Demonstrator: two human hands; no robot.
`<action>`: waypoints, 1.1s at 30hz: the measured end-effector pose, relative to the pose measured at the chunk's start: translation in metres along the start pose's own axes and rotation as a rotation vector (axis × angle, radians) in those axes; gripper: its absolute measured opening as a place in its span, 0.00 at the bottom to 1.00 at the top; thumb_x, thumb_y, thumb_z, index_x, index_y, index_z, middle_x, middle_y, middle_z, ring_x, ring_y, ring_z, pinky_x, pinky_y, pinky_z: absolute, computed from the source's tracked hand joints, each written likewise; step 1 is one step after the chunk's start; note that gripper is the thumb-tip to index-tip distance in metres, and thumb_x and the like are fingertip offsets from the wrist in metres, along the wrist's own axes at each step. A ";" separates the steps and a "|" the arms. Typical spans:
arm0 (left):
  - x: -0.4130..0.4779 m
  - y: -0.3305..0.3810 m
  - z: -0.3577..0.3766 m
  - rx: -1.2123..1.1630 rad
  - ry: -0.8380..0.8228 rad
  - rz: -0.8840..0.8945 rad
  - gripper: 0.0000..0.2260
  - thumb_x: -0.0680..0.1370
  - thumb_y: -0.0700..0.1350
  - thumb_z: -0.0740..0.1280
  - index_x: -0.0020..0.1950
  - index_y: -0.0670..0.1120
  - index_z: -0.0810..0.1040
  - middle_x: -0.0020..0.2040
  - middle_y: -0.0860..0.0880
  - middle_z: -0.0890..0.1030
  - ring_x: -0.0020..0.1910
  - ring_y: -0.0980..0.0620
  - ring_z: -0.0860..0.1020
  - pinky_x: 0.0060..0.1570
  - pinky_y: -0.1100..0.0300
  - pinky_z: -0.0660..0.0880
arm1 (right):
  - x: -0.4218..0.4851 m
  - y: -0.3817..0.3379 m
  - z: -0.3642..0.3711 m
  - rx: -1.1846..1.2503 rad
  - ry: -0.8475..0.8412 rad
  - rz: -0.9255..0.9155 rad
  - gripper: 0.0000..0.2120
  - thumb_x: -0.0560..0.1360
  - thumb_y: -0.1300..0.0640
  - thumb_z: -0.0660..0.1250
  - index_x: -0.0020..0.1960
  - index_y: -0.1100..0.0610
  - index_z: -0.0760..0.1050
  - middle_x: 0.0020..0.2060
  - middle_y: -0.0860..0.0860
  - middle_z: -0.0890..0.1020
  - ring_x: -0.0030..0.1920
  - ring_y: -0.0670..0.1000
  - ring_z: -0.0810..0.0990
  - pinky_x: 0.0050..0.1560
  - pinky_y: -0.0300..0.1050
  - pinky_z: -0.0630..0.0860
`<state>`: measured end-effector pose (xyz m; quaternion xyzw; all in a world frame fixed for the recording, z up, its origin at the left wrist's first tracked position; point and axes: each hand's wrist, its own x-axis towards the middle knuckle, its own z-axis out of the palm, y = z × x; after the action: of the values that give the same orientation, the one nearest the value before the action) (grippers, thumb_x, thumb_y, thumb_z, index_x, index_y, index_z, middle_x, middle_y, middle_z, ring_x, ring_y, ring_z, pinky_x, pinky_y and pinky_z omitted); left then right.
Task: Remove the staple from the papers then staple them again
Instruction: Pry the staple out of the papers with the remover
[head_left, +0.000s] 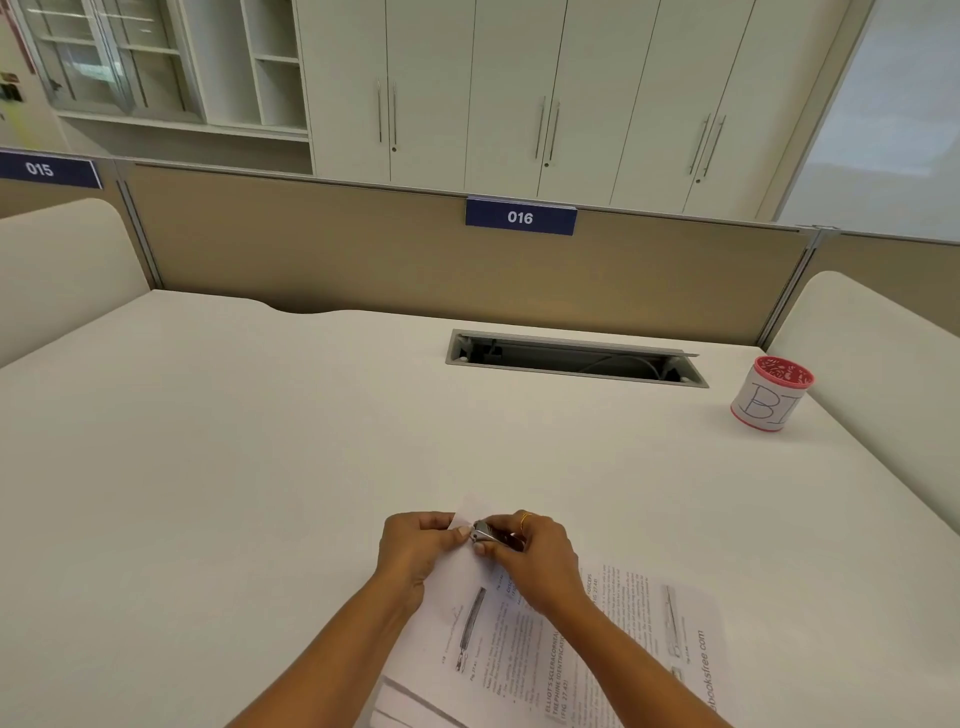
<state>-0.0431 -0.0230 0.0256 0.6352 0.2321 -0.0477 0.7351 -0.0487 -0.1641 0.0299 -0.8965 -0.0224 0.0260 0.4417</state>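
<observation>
Printed papers (613, 639) with text and instrument drawings lie on the white desk (260, 441) in front of me. My left hand (415, 545) pinches the far corner of the papers between thumb and fingers. My right hand (540, 556), wearing a gold ring, grips a small silver metal tool (485, 535), which looks like a staple remover. The tool's tip meets the paper corner right beside my left fingertips. The staple itself is hidden under the tool and fingers.
A red-rimmed cup (771, 395) with a handwritten paper label stands at the far right. An open cable tray slot (576, 358) is sunk into the desk near the beige partition (363, 260). Cushioned dividers flank the desk on both sides.
</observation>
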 end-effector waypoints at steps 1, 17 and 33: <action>0.000 0.000 0.000 -0.003 -0.002 -0.001 0.12 0.67 0.32 0.74 0.49 0.35 0.80 0.42 0.42 0.81 0.41 0.45 0.79 0.42 0.55 0.78 | 0.000 0.000 0.000 0.011 -0.002 0.007 0.09 0.70 0.50 0.72 0.50 0.46 0.81 0.41 0.40 0.80 0.45 0.41 0.77 0.39 0.33 0.68; -0.011 0.007 -0.003 0.130 -0.137 0.052 0.11 0.64 0.31 0.75 0.39 0.45 0.82 0.31 0.51 0.84 0.30 0.54 0.83 0.26 0.66 0.76 | 0.005 -0.007 -0.010 -0.052 -0.047 0.064 0.15 0.68 0.47 0.72 0.54 0.47 0.80 0.51 0.44 0.83 0.47 0.43 0.78 0.44 0.38 0.70; -0.017 0.004 0.006 0.380 -0.005 0.257 0.06 0.67 0.42 0.76 0.35 0.41 0.82 0.36 0.41 0.82 0.35 0.46 0.78 0.37 0.57 0.75 | 0.001 -0.012 -0.009 -0.163 0.005 0.012 0.16 0.68 0.45 0.72 0.54 0.47 0.80 0.51 0.44 0.84 0.49 0.44 0.80 0.45 0.37 0.71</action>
<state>-0.0547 -0.0318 0.0364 0.7864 0.1341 0.0020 0.6030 -0.0471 -0.1640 0.0455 -0.9296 -0.0180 0.0242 0.3672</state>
